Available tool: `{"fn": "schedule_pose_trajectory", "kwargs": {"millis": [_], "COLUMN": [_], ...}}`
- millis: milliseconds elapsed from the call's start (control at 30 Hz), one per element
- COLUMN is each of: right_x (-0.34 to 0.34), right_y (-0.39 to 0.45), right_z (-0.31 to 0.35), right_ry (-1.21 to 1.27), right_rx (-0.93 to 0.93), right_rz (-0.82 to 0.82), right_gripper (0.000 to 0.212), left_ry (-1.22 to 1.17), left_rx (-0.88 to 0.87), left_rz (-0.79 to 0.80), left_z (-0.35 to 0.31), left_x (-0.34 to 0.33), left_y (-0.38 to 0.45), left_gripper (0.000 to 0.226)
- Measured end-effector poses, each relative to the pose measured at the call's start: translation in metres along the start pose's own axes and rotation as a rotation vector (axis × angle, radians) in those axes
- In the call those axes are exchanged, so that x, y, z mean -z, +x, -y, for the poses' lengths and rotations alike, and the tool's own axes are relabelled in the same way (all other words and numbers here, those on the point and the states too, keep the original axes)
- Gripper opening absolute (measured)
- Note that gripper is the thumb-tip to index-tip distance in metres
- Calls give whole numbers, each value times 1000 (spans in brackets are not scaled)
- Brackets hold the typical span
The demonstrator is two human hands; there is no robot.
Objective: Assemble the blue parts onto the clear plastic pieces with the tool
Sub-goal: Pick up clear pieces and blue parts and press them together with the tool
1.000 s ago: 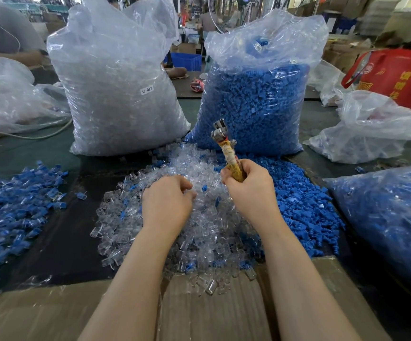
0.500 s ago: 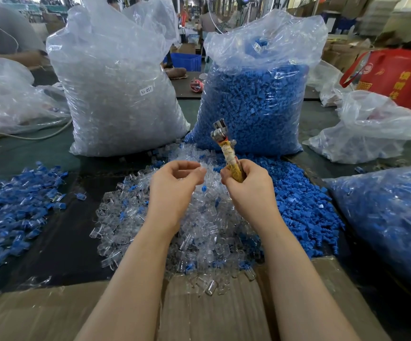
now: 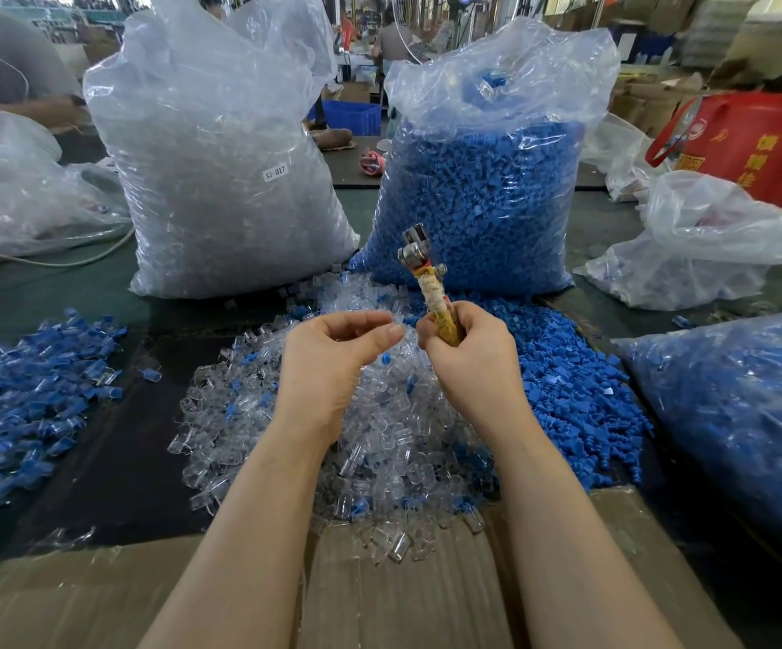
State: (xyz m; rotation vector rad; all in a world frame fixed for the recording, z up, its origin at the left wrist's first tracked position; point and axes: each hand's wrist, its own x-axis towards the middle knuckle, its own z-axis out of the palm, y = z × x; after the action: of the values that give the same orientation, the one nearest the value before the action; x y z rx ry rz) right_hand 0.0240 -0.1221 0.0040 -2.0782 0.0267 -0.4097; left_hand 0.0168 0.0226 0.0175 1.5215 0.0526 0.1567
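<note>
My right hand (image 3: 469,358) grips the yellow-taped handle of the tool (image 3: 429,285), whose metal head points up and away from me. My left hand (image 3: 333,358) is raised just left of it, fingers curled and thumb toward the tool, pinching what looks like a small clear plastic piece that is hard to make out. Below both hands lies a heap of loose clear plastic pieces (image 3: 379,442). A heap of loose blue parts (image 3: 567,381) spreads out to its right.
A big bag of clear pieces (image 3: 220,180) and a big bag of blue parts (image 3: 483,189) stand behind the heaps. Assembled blue-and-clear pieces (image 3: 28,395) lie at the left. Another bag of them (image 3: 745,414) is at the right. Cardboard (image 3: 379,601) lies under my forearms.
My left hand has lifted out of the clear heap, turned palm-up and moved toward the tool. My right hand has kept the tool almost still.
</note>
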Motion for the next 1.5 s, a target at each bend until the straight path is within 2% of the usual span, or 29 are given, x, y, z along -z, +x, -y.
{"fn": "schedule_pose_trajectory", "kwargs": {"millis": [200,367,767,1000,1167,1400,1500], "right_x": [0,0,-3,-6,-4,-3,-3], "right_y": [-1,-1,-2,-2,-1,0,0], "right_z": [0,1,2,5,6,5,6], "right_ry": [3,39,-34,-152,-119,-24,-25], "right_rx": [2,16,92,108,104,91,86], "right_rz": [-13,5,-29,-31,9,43,62], "right_gripper": [26,25,24,12,7,19,13], "left_ry": [60,-66,126,268,362,208,141], "left_rx": [29,61,-48,-142,-218,-112,-90], "left_rz": [-15,-64,-116,-155,-150,-113,-93], "left_z": [3,0,2,1,1,5,6], "left_x": [-1,-1,-4,-10,-11,-9,-9], "left_y": [1,-1,-2,-6,-7,-2,-2], "left_gripper": [21,20,9,16,12,12,11]}}
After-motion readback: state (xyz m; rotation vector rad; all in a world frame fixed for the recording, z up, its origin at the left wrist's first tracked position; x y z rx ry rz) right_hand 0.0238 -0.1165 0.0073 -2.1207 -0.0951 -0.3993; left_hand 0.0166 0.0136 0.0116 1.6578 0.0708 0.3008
